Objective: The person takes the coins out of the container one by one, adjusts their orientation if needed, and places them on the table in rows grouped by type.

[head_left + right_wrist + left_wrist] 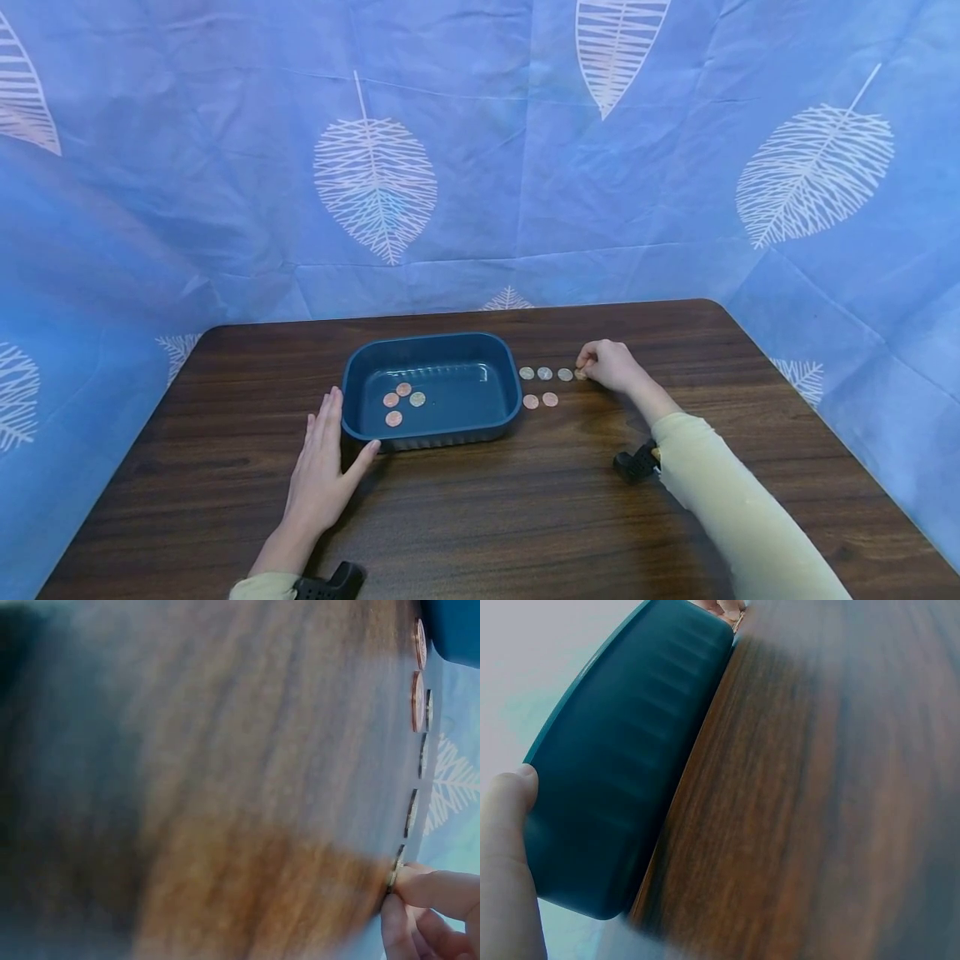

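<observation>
A dark blue tub (432, 343) stands on the brown wooden table (480, 517) with several coins (403, 400) inside, copper ones and a silver one. My left hand (324, 467) lies flat on the table, fingers straight, thumb against the tub's (615, 787) near left wall. Right of the tub lie a row of silver coins (544, 373) and two copper coins (540, 401). My right hand (609, 363) pinches the rightmost coin (580, 375) of the row between its fingertips (420, 889); in the right wrist view that coin (393, 876) shows edge-on.
Blue cloth with white leaf prints (375, 183) hangs behind and beside the table. A black wrist mount (636, 462) sits under my right forearm, another (333, 581) at my left wrist. The table's far edge lies close behind the tub.
</observation>
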The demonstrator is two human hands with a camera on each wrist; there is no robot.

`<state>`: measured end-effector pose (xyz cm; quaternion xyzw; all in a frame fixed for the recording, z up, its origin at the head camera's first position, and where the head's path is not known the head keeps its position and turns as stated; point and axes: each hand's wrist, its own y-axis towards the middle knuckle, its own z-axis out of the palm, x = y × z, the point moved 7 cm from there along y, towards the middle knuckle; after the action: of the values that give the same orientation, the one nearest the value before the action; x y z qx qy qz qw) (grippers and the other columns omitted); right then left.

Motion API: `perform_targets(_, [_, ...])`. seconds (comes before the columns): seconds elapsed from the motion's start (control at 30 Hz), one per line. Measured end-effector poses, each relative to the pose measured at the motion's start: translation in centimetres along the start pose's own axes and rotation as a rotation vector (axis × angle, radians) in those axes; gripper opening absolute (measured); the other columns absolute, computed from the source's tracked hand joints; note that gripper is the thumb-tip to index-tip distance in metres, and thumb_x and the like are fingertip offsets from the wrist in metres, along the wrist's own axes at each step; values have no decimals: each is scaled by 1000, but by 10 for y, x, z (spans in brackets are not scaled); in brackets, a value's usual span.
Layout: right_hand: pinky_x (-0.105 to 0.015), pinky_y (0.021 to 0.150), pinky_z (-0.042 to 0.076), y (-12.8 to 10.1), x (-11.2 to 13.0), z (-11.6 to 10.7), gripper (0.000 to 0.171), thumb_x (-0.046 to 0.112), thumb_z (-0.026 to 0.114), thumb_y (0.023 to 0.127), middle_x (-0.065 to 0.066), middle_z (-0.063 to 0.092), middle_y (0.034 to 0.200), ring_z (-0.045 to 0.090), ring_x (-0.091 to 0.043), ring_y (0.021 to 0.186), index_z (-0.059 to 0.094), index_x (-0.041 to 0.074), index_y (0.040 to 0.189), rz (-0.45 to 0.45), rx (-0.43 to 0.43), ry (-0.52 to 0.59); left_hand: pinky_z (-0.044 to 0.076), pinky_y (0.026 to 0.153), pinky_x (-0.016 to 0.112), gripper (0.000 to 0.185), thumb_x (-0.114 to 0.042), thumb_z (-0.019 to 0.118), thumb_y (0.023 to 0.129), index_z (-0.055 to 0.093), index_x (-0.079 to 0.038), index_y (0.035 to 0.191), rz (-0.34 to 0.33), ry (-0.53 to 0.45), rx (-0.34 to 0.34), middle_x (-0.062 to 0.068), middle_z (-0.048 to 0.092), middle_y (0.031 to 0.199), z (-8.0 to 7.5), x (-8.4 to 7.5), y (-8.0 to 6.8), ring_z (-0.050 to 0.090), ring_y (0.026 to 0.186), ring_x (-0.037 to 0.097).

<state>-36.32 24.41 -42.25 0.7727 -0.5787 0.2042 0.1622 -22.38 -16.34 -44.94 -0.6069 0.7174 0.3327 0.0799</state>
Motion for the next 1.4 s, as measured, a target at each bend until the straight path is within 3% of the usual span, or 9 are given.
perform_targets(0.23, [-41,71,49,3,14,-6,13,-2,58,88,-11,64,85,59,-24,77,66,-5,99,-1,-108,66,13,114,53,88,-49,59,91,10,-13,154,-10,-1,6,14,17,157,2,2,0,18,142,35])
perform_targets(0.53, [-38,75,50,15,82,-2,15,-1,60,89,-11,61,94,59,-24,84,67,1,102,-134,-179,164,14,114,53,88,-49,59,91,9,-13,155,-6,0,7,16,18,157,2,2,-1,19,142,37])
perform_targets(0.8, [-30,74,51,22,149,23,14,5,63,91,-7,59,98,58,-17,85,67,5,105,-301,-74,253,13,114,53,87,-49,58,91,12,-10,154,-21,-1,17,15,17,157,3,3,-1,18,142,36])
perform_targets(1.0, [-23,72,50,26,183,53,14,4,64,90,-6,60,98,58,-13,84,67,6,103,-390,14,266,14,113,54,87,-49,58,91,12,-10,154,-26,5,13,16,18,157,3,3,-1,19,141,37])
perform_targets(1.4, [-21,72,49,37,216,96,16,2,64,90,-8,63,97,58,-14,82,68,0,105,-387,170,230,14,113,55,87,-49,57,91,11,-11,154,-26,-7,18,15,16,157,3,2,0,18,142,36])
